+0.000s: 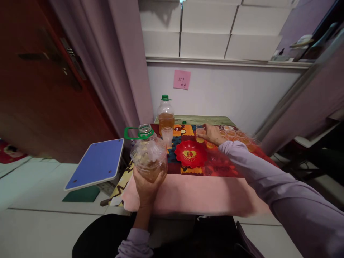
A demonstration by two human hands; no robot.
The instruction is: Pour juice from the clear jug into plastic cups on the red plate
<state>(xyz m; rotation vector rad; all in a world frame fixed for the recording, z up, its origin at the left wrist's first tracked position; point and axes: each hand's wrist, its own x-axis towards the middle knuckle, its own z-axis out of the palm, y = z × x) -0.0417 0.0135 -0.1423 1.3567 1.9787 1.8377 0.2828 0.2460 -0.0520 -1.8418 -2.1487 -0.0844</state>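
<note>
My left hand is wrapped round the base of a large clear jug of amber liquid, uncapped, with a green handle ring, held above the table's near left corner. My right hand reaches across the table and pinches a small clear cup. Behind and to the right of that hand stand several small cups of amber liquid. A red heart-shaped dish lies between my hands. An empty clear cup stands in front of a second bottle with a green cap.
The small table wears a pink cloth in front and a patterned mat behind. A small green cap lies near the far edge. A blue board leans at the left. A wall with a pink note stands behind.
</note>
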